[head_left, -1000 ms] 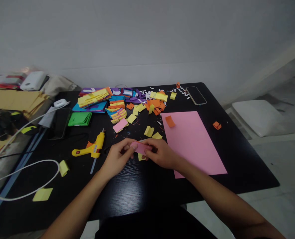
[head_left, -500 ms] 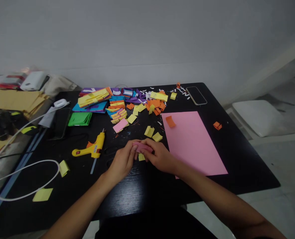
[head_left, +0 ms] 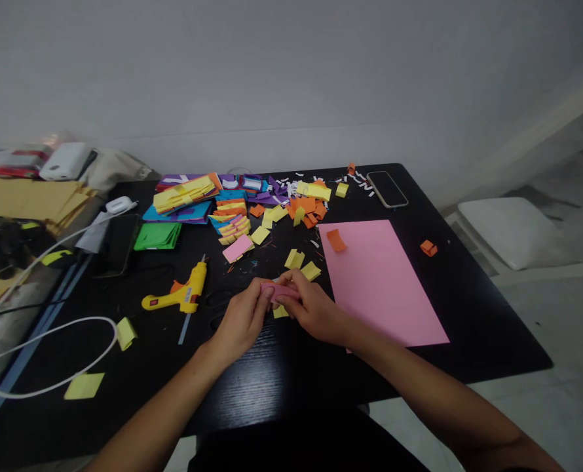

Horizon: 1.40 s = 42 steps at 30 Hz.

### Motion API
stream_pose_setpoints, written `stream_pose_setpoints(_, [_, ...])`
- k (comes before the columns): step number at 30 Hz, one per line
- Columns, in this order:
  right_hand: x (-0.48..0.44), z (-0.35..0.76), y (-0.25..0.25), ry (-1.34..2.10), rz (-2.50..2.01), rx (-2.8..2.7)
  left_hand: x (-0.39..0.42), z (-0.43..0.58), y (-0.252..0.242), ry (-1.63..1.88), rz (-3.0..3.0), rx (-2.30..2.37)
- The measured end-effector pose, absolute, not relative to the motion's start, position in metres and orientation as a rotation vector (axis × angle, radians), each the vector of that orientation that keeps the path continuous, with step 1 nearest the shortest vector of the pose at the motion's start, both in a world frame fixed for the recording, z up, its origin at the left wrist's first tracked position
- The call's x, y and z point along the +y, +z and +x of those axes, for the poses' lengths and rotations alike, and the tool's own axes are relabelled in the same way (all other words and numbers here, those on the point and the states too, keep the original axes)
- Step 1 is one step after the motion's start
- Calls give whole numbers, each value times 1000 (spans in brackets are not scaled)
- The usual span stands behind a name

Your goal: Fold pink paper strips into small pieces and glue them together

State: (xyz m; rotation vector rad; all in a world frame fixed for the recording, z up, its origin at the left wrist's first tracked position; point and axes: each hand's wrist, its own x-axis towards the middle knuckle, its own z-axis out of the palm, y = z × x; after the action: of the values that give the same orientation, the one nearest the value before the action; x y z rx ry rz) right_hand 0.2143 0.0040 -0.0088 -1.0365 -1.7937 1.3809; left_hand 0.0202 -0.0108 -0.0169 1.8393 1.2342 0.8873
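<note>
a small pink strip [head_left: 279,291] of paper, folded narrow and lying roughly level, is held just above a black table [head_left: 252,380], near its middle. the left hand [head_left: 240,321] pinches the strip's left end, fingers curled tight around it. the right hand [head_left: 314,311] pinches the right end between thumb and fingertips, also closed on the paper. a yellow scrap [head_left: 280,312] shows just below the strip. a pink sheet [head_left: 382,282] lies flat to the right, and a yellow glue gun [head_left: 178,295] rests to the left.
</note>
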Motion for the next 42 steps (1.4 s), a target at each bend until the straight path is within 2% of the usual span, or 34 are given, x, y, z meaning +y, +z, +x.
stream_pose_setpoints(4, [7, 222, 8, 1457, -1084, -1852, -9, 17, -15, 913, 1879, 1260])
stream_pose_setpoints(7, [25, 257, 22, 1277, -1392, -1778, -8, 12, -11, 943, 1905, 1307])
stream_pose_setpoints(8, [33, 276, 25, 1159, -1522, -1751, -8, 11, -10, 950, 1911, 1316])
stream_pose_setpoints(13, [62, 392, 17, 154, -2277, -1609, -9, 11, -10, 950, 1949, 1276])
stream_pose_setpoints(14, [62, 411, 12, 19, -2380, -1568, -10, 12, -11, 946, 1953, 1262])
stream_pose_setpoints(16, [60, 437, 1, -41, -2459, -1481, -10, 14, -14, 944, 1944, 1241])
stream_pose_setpoints(23, [52, 457, -20, 7, -2296, -1528, -9, 15, -13, 894, 1840, 1159])
stream_pose_setpoints(29, [53, 460, -9, 59, -2098, -1506, -9, 17, -10, 910, 1806, 1138])
stream_pose_setpoints(33, [51, 421, 4, 100, -1898, -1543, -8, 18, -13, 920, 1761, 1147])
stream_pose_setpoints(36, [45, 363, 17, 278, -1646, -1625, -7, 16, -14, 919, 1709, 1157])
stream_pose_setpoints(42, [36, 261, 21, 870, -1214, -1673, -5, 13, -16, 995, 1565, 1134])
